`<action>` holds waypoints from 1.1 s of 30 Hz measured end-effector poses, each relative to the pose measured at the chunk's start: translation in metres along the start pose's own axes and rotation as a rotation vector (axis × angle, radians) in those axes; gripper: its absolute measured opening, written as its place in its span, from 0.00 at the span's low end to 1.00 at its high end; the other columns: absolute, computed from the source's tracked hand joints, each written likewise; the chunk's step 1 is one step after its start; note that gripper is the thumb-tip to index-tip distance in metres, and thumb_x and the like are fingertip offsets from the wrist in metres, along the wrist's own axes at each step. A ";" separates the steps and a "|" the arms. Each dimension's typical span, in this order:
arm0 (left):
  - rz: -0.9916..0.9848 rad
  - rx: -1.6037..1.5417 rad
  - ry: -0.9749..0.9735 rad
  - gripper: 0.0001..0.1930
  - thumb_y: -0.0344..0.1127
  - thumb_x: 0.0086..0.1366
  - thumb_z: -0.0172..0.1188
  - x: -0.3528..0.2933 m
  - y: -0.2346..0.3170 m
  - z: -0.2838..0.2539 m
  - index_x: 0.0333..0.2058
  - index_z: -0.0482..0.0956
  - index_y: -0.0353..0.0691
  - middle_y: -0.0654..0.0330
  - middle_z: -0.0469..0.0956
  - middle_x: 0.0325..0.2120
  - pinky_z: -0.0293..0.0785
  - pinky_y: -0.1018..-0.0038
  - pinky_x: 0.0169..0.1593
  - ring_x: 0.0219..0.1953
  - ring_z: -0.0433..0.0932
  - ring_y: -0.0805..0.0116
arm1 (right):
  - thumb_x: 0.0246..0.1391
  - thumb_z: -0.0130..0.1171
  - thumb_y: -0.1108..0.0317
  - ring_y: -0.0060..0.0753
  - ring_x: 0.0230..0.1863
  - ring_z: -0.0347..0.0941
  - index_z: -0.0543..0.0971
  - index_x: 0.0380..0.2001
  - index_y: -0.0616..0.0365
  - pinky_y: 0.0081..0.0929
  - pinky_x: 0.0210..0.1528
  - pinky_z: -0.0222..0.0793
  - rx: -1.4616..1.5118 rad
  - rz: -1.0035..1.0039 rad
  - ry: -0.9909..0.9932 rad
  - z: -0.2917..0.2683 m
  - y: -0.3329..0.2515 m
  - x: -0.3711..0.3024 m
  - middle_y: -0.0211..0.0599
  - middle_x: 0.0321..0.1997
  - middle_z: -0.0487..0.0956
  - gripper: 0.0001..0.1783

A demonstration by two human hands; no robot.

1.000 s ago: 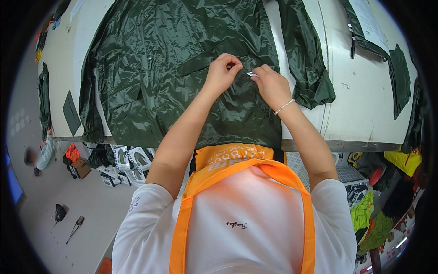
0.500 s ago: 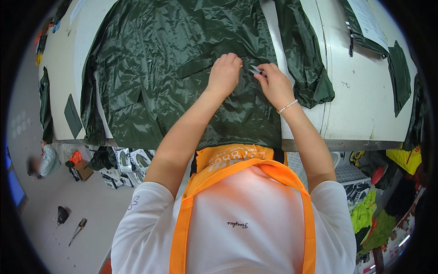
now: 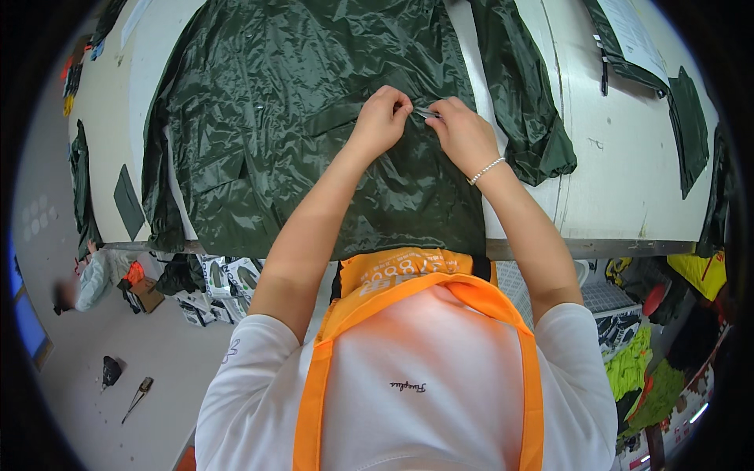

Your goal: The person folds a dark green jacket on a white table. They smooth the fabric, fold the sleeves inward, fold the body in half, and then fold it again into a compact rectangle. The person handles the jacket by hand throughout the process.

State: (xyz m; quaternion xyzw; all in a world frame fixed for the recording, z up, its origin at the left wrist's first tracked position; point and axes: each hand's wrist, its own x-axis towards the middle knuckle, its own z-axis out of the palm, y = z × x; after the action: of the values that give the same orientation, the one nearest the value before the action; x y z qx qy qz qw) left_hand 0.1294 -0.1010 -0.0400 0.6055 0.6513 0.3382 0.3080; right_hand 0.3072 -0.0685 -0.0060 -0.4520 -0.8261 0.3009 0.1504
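Note:
A glossy dark green raincoat lies spread over the table before me. My left hand is pinched closed above the right end of the coat's pocket flap; what lies between its fingertips is too small to make out. Closed round a pair of small metal thread snips, my right hand is just to the right. The snips' blades point left, close to the left fingertips. A second flap shows on the coat's left side.
The pale table ends at a front edge by my waist. At the right lie folded dark green pieces and a printed sheet. Packed bags stand below at left. A person is at the far left.
My left hand has drawn slightly toward me and turned. The right hand has brought the snips left and up to the left fingertips. The person at far left has shifted.

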 end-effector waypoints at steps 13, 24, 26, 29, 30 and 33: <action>0.031 -0.002 -0.039 0.04 0.29 0.58 0.58 0.000 -0.002 -0.002 0.30 0.75 0.35 0.58 0.73 0.29 0.67 0.75 0.31 0.26 0.70 0.67 | 0.53 0.57 0.62 0.46 0.36 0.75 0.77 0.34 0.56 0.39 0.37 0.71 0.094 0.096 -0.057 0.006 0.001 0.003 0.39 0.37 0.77 0.10; -0.132 -0.040 -0.198 0.07 0.33 0.61 0.57 0.009 0.003 -0.014 0.33 0.76 0.35 0.60 0.73 0.30 0.66 0.74 0.34 0.29 0.70 0.69 | 0.53 0.58 0.62 0.47 0.37 0.75 0.77 0.35 0.56 0.39 0.37 0.71 0.132 0.113 -0.012 0.008 0.005 0.003 0.39 0.37 0.77 0.11; -0.151 -0.048 -0.212 0.08 0.34 0.61 0.57 0.009 0.004 -0.016 0.34 0.76 0.35 0.60 0.73 0.29 0.66 0.74 0.35 0.29 0.69 0.70 | 0.53 0.58 0.62 0.48 0.36 0.75 0.77 0.35 0.56 0.39 0.37 0.71 0.120 0.088 0.006 0.005 0.002 0.001 0.39 0.37 0.76 0.11; -0.167 -0.066 -0.229 0.08 0.34 0.61 0.57 0.010 0.003 -0.018 0.34 0.76 0.35 0.61 0.74 0.29 0.66 0.75 0.35 0.30 0.69 0.72 | 0.53 0.57 0.62 0.48 0.36 0.75 0.77 0.35 0.56 0.40 0.36 0.71 0.137 0.075 -0.001 0.007 0.002 0.000 0.39 0.37 0.76 0.10; -0.171 -0.074 -0.244 0.08 0.34 0.61 0.57 0.011 0.002 -0.018 0.34 0.76 0.35 0.61 0.74 0.29 0.66 0.76 0.36 0.30 0.69 0.73 | 0.53 0.57 0.62 0.48 0.36 0.75 0.77 0.34 0.56 0.40 0.36 0.71 0.132 0.077 -0.001 0.007 0.001 0.000 0.39 0.37 0.76 0.10; -0.221 -0.101 -0.310 0.09 0.35 0.62 0.57 0.018 -0.002 -0.021 0.35 0.77 0.35 0.64 0.74 0.29 0.66 0.78 0.37 0.31 0.69 0.76 | 0.53 0.57 0.62 0.48 0.36 0.75 0.77 0.34 0.55 0.40 0.36 0.71 0.119 0.079 -0.004 0.005 -0.002 0.001 0.39 0.36 0.76 0.09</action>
State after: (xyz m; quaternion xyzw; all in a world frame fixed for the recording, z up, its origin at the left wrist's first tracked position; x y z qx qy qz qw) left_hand 0.1099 -0.0849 -0.0294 0.5591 0.6406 0.2373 0.4699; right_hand 0.3025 -0.0701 -0.0088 -0.4740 -0.7885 0.3561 0.1636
